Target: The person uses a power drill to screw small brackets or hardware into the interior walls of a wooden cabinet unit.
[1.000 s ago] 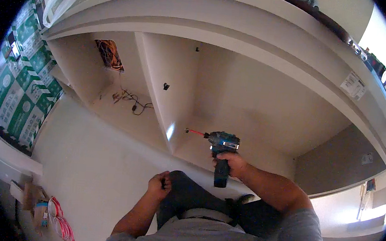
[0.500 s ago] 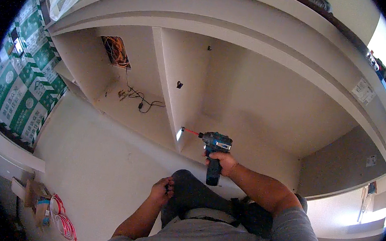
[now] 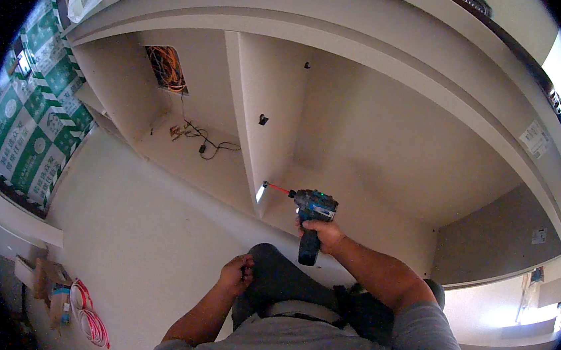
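My right hand (image 3: pixel 323 235) grips a dark cordless drill (image 3: pixel 315 208) by its handle. Its long red bit (image 3: pixel 278 189) points left, the tip at a small dark fitting (image 3: pixel 265 184) low on the upright divider panel (image 3: pixel 247 132) of a white cabinet. The drill's lamp throws a bright patch on the panel below the tip. Two more dark fittings are farther up the panel, one of them a black hinge plate (image 3: pixel 263 119). Curled fingers close my left hand (image 3: pixel 237 274) beside my knee; small dark pieces seem to show in it, too small to name.
In the cabinet's left bay, orange cables (image 3: pixel 166 68) fill a wall cutout, and a black cord (image 3: pixel 204 143) lies on the bottom board. Green printed sheeting (image 3: pixel 30 133) covers the far left. Cardboard (image 3: pixel 54 288) and a red-and-white coil (image 3: pixel 91 318) lie at lower left.
The view has shifted slightly. The drill stays at the same fitting, its handle tilted a little differently; my left hand remains closed by the knee.
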Action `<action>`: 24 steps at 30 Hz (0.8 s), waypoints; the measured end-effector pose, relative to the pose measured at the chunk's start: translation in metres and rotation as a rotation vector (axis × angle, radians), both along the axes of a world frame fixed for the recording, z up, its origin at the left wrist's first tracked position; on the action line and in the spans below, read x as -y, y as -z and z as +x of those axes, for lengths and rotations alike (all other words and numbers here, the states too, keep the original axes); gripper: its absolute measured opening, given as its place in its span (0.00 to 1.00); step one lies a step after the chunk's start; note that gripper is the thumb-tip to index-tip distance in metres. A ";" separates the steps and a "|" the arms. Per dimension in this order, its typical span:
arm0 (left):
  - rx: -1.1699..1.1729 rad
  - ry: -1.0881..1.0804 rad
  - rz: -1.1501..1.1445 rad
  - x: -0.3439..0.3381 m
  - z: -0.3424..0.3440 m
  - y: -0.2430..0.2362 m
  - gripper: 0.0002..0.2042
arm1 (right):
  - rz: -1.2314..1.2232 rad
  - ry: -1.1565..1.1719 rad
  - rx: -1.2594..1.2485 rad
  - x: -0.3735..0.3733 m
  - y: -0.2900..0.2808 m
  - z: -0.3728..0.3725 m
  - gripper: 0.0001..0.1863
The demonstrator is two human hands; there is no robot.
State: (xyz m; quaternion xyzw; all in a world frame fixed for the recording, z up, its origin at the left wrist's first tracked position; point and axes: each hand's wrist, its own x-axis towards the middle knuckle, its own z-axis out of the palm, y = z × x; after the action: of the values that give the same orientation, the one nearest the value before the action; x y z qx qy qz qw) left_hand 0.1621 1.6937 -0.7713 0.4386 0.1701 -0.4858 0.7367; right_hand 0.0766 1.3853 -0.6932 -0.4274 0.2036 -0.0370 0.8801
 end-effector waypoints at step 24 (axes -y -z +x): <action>0.163 0.077 -0.064 0.019 0.011 -0.047 0.11 | -0.225 -0.116 -0.092 0.026 -0.028 -0.015 0.22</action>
State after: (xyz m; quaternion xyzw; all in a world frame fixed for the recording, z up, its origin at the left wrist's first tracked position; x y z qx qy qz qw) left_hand 0.1728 1.6744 -0.7245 0.4591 0.0769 -0.4815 0.7426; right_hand 0.0619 1.3596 -0.6651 -0.5358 0.2133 0.0109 0.8169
